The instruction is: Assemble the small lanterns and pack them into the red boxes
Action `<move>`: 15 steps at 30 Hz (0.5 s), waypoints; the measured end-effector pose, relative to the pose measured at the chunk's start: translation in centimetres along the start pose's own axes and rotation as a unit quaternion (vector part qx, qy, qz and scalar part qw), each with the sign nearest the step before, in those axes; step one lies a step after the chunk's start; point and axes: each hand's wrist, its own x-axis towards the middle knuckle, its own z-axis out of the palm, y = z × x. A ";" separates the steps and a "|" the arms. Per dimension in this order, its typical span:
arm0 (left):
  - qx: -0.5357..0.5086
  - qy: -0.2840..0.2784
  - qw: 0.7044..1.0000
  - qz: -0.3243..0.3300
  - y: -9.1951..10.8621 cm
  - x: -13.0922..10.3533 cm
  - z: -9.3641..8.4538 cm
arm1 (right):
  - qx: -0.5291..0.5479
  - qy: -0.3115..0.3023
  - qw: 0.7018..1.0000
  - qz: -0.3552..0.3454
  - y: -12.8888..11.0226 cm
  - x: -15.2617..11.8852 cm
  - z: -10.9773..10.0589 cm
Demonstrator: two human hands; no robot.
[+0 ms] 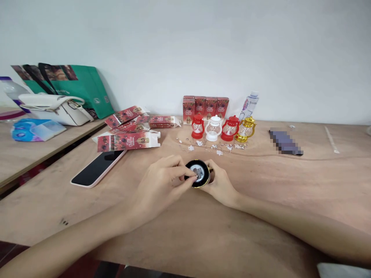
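Observation:
My right hand is wrapped round a small lantern, turned so that its round black underside faces me. A gold rim and a bit of gold handle show at its edge. In the middle of the underside lies a pale round recess with small grey parts. My left hand is closed, thumb and forefinger pinched together over this recess; what the fingertips hold, if anything, is too small to make out. Behind the hands stand two red lanterns, a white lantern and a gold lantern.
Small metal bits and white tags lie before the lanterns. Red boxes stand by the wall; opened boxes lie left, beside a phone. A bottle, a blurred dark item and a white bag are farther off.

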 end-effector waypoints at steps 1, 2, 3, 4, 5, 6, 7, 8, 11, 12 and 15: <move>0.004 -0.004 1.000 -0.002 0.0 0.1 -0.1 | 0.000 -0.002 1.000 0.000 0.0 0.0 0.0; 0.007 -0.012 1.000 -0.003 0.0 0.2 -0.2 | 0.000 -0.003 1.000 0.000 0.0 0.0 0.0; 0.011 -0.027 1.000 -0.005 0.0 0.4 -0.3 | 0.000 -0.004 1.000 -0.001 -0.1 0.0 -0.1; 0.016 -0.048 0.999 -0.007 0.0 0.6 -0.5 | 0.000 -0.003 1.000 -0.003 -0.1 0.0 -0.1; 0.021 -0.071 0.997 -0.007 0.1 0.8 -0.7 | -0.002 -0.002 1.000 -0.005 -0.1 0.0 -0.1; 0.025 -0.098 0.995 -0.008 0.2 1.1 -1.0 | -0.004 -0.002 1.000 -0.009 -0.2 0.0 -0.1; 0.025 -0.124 0.992 -0.008 0.3 1.3 -1.2 | -0.006 -0.002 1.000 -0.013 -0.2 -0.1 -0.1; 0.023 -0.147 0.989 -0.007 0.5 1.5 -1.5 | -0.007 -0.004 1.000 -0.017 -0.2 -0.1 -0.1; 0.000 -0.166 0.986 -0.001 0.9 2.3 -2.4 | -0.001 -0.004 1.000 -0.025 -0.2 0.0 0.0; -0.011 -0.156 0.988 0.002 0.8 2.8 -2.7 | 0.003 0.001 1.000 -0.025 -0.2 0.0 0.1; -0.016 -0.093 0.996 0.011 -0.3 5.3 -3.7 | 0.023 0.010 1.000 -0.015 0.3 0.3 0.3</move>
